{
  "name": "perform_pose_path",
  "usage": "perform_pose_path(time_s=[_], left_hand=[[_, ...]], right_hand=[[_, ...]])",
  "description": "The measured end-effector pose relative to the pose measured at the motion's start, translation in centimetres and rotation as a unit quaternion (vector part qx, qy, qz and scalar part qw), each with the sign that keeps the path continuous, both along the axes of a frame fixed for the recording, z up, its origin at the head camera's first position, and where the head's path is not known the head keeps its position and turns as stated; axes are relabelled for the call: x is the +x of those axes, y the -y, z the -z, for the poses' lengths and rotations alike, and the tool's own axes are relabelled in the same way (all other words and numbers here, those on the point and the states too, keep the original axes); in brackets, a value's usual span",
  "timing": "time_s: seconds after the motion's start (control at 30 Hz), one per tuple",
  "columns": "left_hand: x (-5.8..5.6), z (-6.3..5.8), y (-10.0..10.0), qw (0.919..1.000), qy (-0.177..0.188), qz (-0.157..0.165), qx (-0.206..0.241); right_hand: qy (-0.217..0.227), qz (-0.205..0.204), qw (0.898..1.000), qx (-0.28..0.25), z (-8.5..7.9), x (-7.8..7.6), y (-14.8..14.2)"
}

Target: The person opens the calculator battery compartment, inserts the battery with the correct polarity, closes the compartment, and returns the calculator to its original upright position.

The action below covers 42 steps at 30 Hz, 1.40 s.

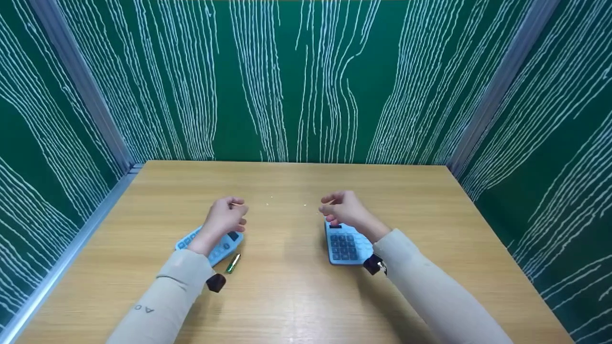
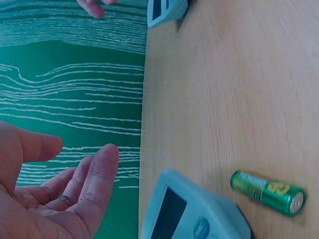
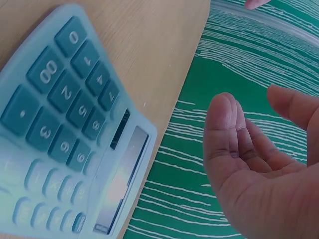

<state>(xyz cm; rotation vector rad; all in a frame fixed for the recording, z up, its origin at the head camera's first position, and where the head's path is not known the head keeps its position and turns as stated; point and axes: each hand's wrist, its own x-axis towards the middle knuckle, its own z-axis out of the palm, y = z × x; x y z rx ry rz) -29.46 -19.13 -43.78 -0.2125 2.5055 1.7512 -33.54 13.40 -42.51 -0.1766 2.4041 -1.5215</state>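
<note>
My left hand (image 1: 226, 216) hovers over the far end of a light-blue keyed device (image 1: 221, 252), its fingers loosely curved with nothing between them. That device shows a dark display and a round button in the left wrist view; my forearm hides part of it. Just right of it lies a green battery (image 2: 269, 193) on its side. My right hand (image 1: 345, 208) is raised above the display end of a light-blue calculator (image 3: 65, 107). Thumb and fingers stand apart there, holding nothing. Dark number keys face up on the calculator, and my wrist covers its right side in the head view.
Both devices and the battery lie on a wooden table (image 1: 291, 286). A few tiny pale specks dot the tabletop between the hands. Green panels (image 1: 306, 95) with white wavy lines enclose the back and sides, joined by grey posts (image 1: 502, 81).
</note>
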Motion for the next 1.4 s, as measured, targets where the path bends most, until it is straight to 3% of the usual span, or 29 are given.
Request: perform_pose_path(time_s=[0.33, 1.03, 1.4], left_hand=[[0.6, -0.2, 2.6, 0.9999, 0.009, 0.009, -0.003], [2.5, -0.6, 7.9, 0.9987, 0.023, -0.016, -0.043], [3.6, -0.2, 11.0, 0.9961, 0.071, -0.029, -0.045]], right_hand=[[0.001, -0.013, 1.0, 0.003, -0.2, 0.5, 2.0], [-0.014, -0.043, 0.999, -0.012, 0.6, 1.0, 7.1], [-0.008, -0.058, 0.998, -0.001, 1.2, 1.6, 9.9]])
